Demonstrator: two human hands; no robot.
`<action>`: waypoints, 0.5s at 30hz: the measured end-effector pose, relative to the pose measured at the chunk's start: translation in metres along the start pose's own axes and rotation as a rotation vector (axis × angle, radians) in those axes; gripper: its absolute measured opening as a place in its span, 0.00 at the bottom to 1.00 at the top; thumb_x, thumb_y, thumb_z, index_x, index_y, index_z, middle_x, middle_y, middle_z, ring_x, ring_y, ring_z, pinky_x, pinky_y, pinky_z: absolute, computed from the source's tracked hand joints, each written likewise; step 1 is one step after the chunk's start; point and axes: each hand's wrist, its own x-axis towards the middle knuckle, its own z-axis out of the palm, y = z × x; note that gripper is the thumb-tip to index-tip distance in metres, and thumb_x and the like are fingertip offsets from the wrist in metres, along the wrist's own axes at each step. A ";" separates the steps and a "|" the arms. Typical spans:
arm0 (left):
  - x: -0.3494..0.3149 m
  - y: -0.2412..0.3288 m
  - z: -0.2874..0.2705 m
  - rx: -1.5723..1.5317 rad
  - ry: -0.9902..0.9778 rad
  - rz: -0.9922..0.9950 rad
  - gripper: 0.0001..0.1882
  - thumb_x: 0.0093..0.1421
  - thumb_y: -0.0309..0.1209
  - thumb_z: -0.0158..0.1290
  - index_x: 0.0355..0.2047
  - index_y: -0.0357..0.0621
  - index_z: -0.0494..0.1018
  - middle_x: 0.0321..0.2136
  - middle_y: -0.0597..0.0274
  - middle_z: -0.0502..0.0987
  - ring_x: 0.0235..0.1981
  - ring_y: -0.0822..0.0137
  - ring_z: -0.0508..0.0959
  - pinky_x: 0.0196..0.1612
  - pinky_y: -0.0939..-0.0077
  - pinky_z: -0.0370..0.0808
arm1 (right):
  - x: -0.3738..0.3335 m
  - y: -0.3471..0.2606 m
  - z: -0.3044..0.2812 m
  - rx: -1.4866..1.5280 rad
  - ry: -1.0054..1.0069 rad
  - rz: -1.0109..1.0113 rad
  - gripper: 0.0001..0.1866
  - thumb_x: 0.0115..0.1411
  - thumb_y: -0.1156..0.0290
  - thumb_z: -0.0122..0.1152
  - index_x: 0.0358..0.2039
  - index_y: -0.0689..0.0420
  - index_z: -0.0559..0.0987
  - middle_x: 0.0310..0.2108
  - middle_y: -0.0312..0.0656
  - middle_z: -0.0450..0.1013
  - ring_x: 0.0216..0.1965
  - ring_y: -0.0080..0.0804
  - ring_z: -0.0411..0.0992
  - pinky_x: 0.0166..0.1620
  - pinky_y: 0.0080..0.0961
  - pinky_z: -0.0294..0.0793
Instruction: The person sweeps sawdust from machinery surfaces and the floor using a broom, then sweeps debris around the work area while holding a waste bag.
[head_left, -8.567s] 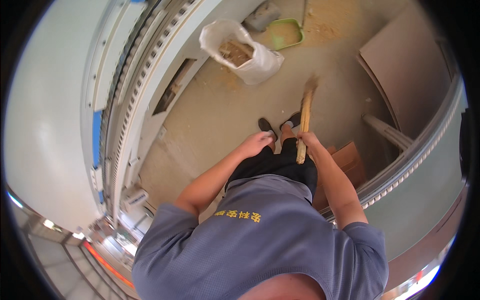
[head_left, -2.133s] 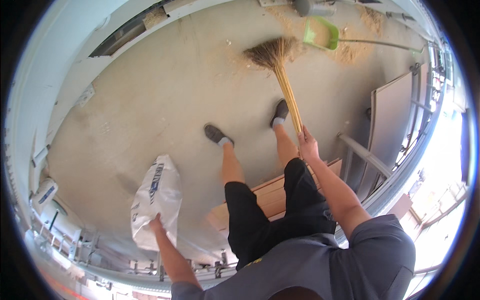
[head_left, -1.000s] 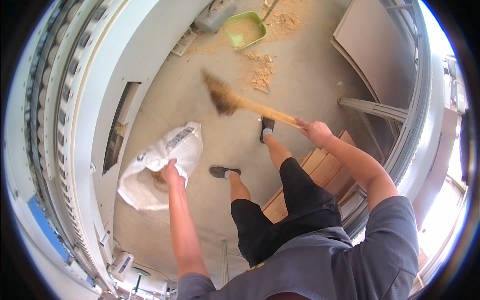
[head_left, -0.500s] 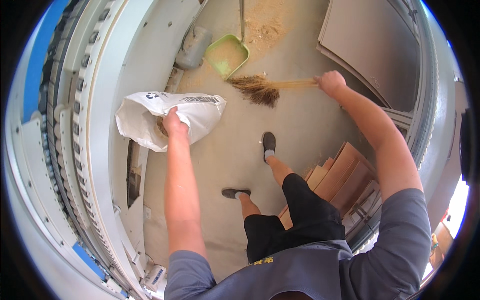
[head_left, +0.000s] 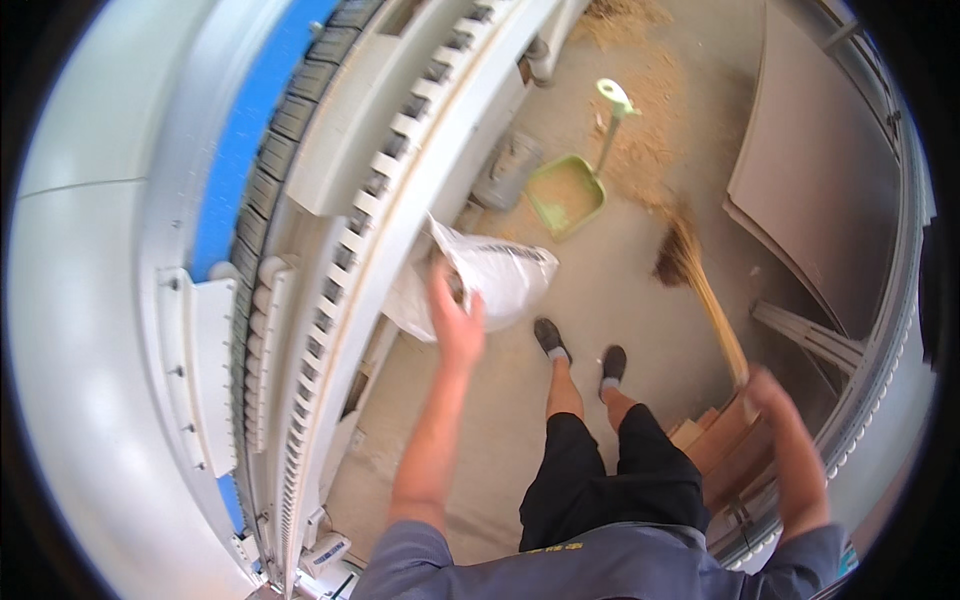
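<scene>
A white woven sack (head_left: 512, 285) lies on its side on the floor against the machine's base, its mouth toward me. At that mouth is my left hand (head_left: 457, 318), thumb and fingers apart, with some brown stuff showing between them. My right hand (head_left: 768, 392) is closed round the handle end of a straw broom (head_left: 712, 295), slightly blurred. The broom slants away from me, its dark bristles low over the floor. Past the sack, a green dustpan (head_left: 566, 200) with an upright long handle holds some sawdust.
Sawdust (head_left: 645, 130) is scattered over the floor beyond the dustpan. A long machine (head_left: 350, 270) with a toothed belt runs along the left. Large boards (head_left: 815, 170) lean at the right, and wooden panels (head_left: 735, 440) stand beside my legs. A grey motor-like unit (head_left: 507, 172) sits by the dustpan.
My right hand has drawn back toward me, turning the broom from sideways to pointing away. My left hand's fingers have spread at the sack's mouth, and the sack sits lower. My feet have shifted.
</scene>
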 end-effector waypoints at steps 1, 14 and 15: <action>-0.016 0.017 -0.025 0.015 -0.038 0.144 0.30 0.51 0.21 0.53 0.56 0.35 0.59 0.53 0.44 0.65 0.56 0.46 0.64 0.59 0.57 0.60 | -0.009 -0.028 0.036 0.214 -0.150 0.099 0.13 0.51 0.71 0.58 0.38 0.61 0.73 0.28 0.47 0.73 0.30 0.37 0.74 0.35 0.37 0.73; 0.084 0.060 -0.133 0.844 -0.073 0.154 0.37 0.62 0.45 0.43 0.61 0.29 0.48 0.61 0.40 0.53 0.63 0.45 0.52 0.65 0.56 0.45 | 0.229 -0.323 0.066 1.665 -0.308 0.154 0.05 0.51 0.72 0.55 0.27 0.54 0.69 0.20 0.35 0.68 0.18 0.28 0.68 0.20 0.22 0.70; 0.083 0.059 -0.131 0.925 -0.049 0.152 0.38 0.61 0.46 0.43 0.61 0.28 0.47 0.62 0.40 0.52 0.64 0.44 0.51 0.65 0.56 0.44 | 0.223 -0.333 0.056 1.704 -0.289 0.111 0.05 0.51 0.72 0.55 0.29 0.54 0.69 0.20 0.35 0.68 0.17 0.27 0.67 0.20 0.23 0.69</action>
